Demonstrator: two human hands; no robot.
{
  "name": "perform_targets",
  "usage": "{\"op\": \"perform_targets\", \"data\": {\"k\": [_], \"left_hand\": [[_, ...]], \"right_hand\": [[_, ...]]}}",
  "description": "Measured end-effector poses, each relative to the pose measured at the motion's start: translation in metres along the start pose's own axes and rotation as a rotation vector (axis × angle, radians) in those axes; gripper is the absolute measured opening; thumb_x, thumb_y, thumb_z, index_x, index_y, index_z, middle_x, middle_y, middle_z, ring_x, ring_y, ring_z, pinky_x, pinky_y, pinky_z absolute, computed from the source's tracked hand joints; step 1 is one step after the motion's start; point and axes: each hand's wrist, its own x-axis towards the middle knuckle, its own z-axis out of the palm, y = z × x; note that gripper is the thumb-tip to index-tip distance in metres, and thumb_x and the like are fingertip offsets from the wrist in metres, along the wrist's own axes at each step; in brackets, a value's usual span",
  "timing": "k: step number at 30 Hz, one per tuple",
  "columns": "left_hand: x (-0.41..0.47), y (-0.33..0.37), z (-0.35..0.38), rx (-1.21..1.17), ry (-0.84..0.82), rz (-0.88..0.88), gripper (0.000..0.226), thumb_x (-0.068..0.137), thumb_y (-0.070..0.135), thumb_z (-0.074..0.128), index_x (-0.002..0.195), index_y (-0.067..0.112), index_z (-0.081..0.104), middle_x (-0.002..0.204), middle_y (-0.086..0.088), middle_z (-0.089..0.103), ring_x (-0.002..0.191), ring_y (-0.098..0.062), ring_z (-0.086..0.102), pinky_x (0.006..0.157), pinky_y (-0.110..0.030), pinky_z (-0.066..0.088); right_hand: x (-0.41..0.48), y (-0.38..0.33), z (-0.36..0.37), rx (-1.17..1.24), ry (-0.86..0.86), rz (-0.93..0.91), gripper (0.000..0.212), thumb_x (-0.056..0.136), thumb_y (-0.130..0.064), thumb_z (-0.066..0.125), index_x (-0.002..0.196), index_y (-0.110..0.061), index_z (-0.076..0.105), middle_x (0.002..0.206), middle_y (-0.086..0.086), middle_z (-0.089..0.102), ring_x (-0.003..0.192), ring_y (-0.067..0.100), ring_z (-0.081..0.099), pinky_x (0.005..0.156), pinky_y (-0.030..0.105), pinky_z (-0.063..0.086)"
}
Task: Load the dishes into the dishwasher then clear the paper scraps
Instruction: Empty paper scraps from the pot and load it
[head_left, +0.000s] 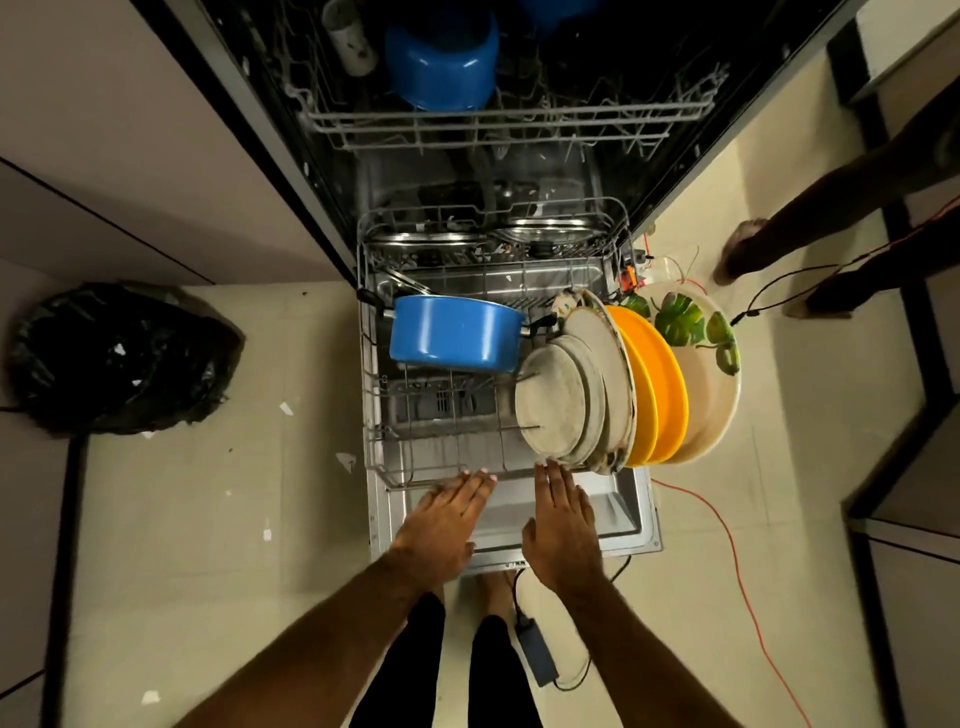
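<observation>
While the person stands at the near edge of the open dishwasher door (639, 519), both hands reach out flat. The left hand (441, 525) and right hand (563, 525) have straight fingers laid at the front rail of the lower rack (379, 457), gripping nothing. Paper scraps (345, 460) dot the floor left of the door, near a black bin bag (119, 358). Along the rack's right side, grey plates (550, 400), orange plates (654, 395) and a leaf-patterned plate (706, 374) stand on edge. Left of them a blue pot (452, 332) lies on its side. Farther in, the upper rack (519, 124) holds a second blue pot (441, 57) and a white cup (350, 36).
</observation>
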Motion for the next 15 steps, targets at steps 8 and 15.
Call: {"op": "perform_targets", "data": {"k": [8, 15], "left_hand": [[0.005, 0.040, 0.018, -0.052, 0.051, -0.218, 0.108, 0.093, 0.040, 0.060, 0.156, 0.019, -0.025, 0.166, -0.003, -0.026, 0.156, -0.026, -0.013, 0.127, -0.050, 0.010], [0.013, 0.051, 0.026, -0.026, 0.066, -0.337, 0.109, 0.094, 0.035, 0.057, 0.152, 0.019, -0.033, 0.161, -0.005, -0.036, 0.153, -0.030, -0.022, 0.126, -0.055, 0.004]], "right_hand": [[-0.012, 0.020, 0.023, -0.117, 0.009, -0.030, 0.105, 0.084, -0.031, 0.070, 0.167, -0.013, 0.008, 0.174, 0.011, 0.003, 0.160, 0.036, 0.013, 0.127, 0.054, 0.014], [-0.004, 0.023, 0.032, -0.103, 0.012, -0.017, 0.111, 0.082, -0.025, 0.073, 0.167, -0.017, 0.002, 0.175, 0.006, -0.002, 0.160, 0.035, 0.004, 0.126, 0.056, 0.012]]}}
